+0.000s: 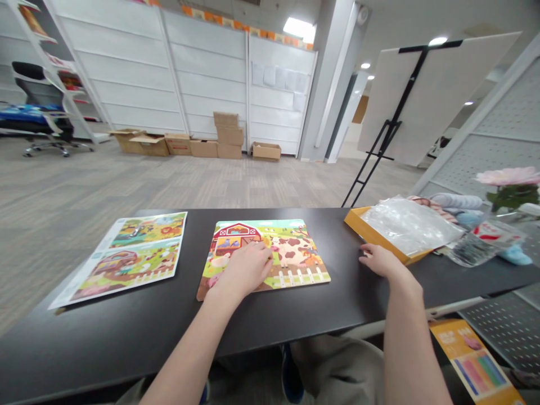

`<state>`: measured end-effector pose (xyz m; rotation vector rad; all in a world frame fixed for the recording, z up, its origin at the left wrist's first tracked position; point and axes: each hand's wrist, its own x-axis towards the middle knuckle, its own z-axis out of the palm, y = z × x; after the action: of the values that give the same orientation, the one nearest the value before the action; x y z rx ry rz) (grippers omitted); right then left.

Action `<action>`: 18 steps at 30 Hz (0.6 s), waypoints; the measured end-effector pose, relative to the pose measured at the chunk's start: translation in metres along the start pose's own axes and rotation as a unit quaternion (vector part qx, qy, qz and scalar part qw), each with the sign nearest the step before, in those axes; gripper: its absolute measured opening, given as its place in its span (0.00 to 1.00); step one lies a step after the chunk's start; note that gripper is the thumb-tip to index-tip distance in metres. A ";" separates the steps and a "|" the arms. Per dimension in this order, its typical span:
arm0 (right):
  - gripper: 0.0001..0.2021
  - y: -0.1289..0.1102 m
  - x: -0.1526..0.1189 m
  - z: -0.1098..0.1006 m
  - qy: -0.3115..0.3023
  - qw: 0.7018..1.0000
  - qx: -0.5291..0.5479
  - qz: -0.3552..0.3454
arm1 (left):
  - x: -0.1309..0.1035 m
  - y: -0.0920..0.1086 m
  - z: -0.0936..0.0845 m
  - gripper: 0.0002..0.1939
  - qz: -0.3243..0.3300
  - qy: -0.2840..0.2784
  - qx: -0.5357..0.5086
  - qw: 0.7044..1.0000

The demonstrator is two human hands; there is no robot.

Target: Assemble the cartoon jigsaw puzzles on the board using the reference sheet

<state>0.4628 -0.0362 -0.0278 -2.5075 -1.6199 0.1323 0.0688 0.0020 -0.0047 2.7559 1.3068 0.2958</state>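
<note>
A farm-scene picture board [295, 253], showing a red barn, a cow and a white fence, lies flat on the dark table. My left hand [247, 264] rests palm down on its middle, fingers loosely bent, covering part of the picture; no held thing shows. To the right, my right hand [377, 260] is low over the table beside a yellow box [358, 222], thumb and fingers drawn together. Whatever is between those fingertips, if anything, is too small to make out. Clear plastic wrapping [413, 225] fills the open box.
A printed sheet [139, 253] with two animal scenes lies on the left of the black table [169, 332]. On the right stand a plastic-wrapped container [476, 242] and a pink flower [508, 177]. An orange package [470, 360] sits below the table edge.
</note>
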 end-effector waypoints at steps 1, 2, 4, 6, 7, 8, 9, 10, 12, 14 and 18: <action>0.19 0.001 0.001 0.001 0.000 1.000 0.003 -0.003 | 0.000 -0.001 0.001 0.15 0.001 0.001 0.001 1.000; 0.18 0.002 0.002 0.001 0.001 1.000 0.007 -0.005 | 0.001 -0.002 0.002 0.15 0.003 0.001 0.003 1.000; 0.18 -0.001 0.003 0.001 0.003 1.000 0.023 -0.007 | 0.001 -0.004 0.003 0.15 0.005 0.000 0.006 1.000; 0.18 -0.006 0.003 0.001 -0.008 0.998 0.053 0.012 | 0.001 -0.005 0.004 0.15 0.005 -0.001 0.008 1.000; 0.18 -0.008 0.003 0.000 -0.017 0.997 0.071 0.028 | 0.001 -0.005 0.004 0.15 0.004 0.000 0.010 1.000; 0.19 -0.008 0.002 0.000 -0.025 0.995 0.087 0.044 | 0.001 -0.005 0.004 0.15 0.004 0.001 0.011 1.000; 0.19 -0.008 0.001 -0.001 -0.030 0.993 0.096 0.057 | 0.001 -0.005 0.004 0.15 0.003 0.003 0.012 1.000; 0.21 -0.006 0.000 -0.002 -0.029 0.993 0.099 0.060 | 0.001 -0.005 0.004 0.15 0.003 0.004 0.013 1.000; 0.23 0.002 -0.003 -0.005 -0.014 0.995 0.091 0.042 | 0.000 -0.005 0.004 0.15 0.006 0.003 0.014 1.000; 0.24 0.012 -0.005 -0.008 -0.016 0.995 0.093 0.013 | 0.000 -0.006 0.004 0.15 0.008 0.003 0.014 1.000; 0.22 0.024 -0.006 -0.007 -0.073 0.987 0.144 0.017 | -0.001 -0.007 0.007 0.15 0.008 0.007 0.013 1.000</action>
<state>0.4827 -0.0518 -0.0255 -2.3491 -1.4850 0.5274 0.0640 0.0059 -0.0124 2.7915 1.3010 0.3021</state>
